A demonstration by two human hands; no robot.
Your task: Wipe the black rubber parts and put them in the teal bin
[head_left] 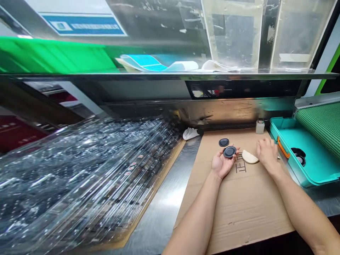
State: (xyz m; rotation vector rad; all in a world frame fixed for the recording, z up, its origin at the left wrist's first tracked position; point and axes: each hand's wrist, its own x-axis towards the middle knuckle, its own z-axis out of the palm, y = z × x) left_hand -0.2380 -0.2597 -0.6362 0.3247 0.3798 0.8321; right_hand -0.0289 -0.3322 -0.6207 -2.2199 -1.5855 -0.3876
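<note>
My left hand [223, 162] is closed around a smooth, dark grey round disc with a ringed face [230, 152], which sits at the fingertips with its face up, above the far half of a creased brown cardboard sheet [239, 202]. Just beyond it, towards the sheet's far edge, lies a flat black oval-looking disc [224, 142]. A pale beige half-round pad [250, 158] lies between my hands, nearer my right hand [267, 153], whose fingers are curled down near the sheet's right edge; I cannot tell whether they grip anything. A small translucent bottle with a dark cap [260, 126] stands at the far right corner, beside a glossy teal plastic bin [309, 177].
</note>
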